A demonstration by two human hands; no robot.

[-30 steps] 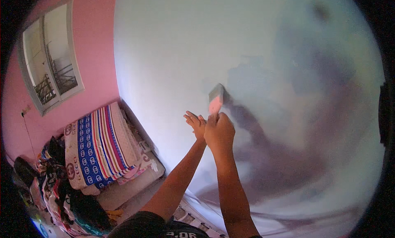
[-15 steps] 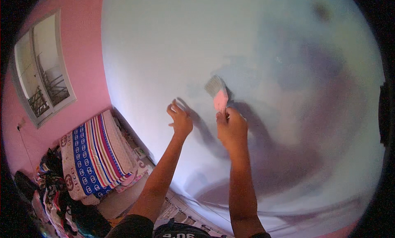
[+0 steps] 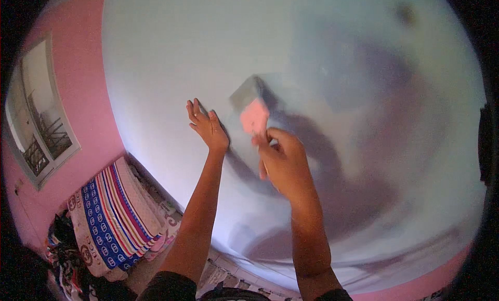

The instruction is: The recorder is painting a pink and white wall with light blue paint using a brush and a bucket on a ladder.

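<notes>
In my right hand [image 3: 283, 158] is a wide paintbrush [image 3: 254, 117] with a pink handle and greyish bristles. My fingers pinch the lower end of its handle, and the bristles point up and left against the pale blue-white wall [image 3: 171, 46]. My left hand [image 3: 209, 128] is raised to the left of the brush, fingers spread, holding nothing. It is at the wall's surface, close to its own shadow; whether the palm presses on it I cannot tell. Darker shadows of my arms and body fall across the wall to the right.
A pink wall [image 3: 83, 88] with a framed window [image 3: 44, 114] meets the pale wall at the left. Below lies a folded striped mattress or blanket [image 3: 117, 212] with blue, red and white bands. Dark patterned cloth [image 3: 65, 259] is heaped beside it at the lower left.
The brush and my right hand have shifted left and slightly up, with the brush blurred. My left hand has risen, and its curled fingers have spread. The view has turned a little to the right.
</notes>
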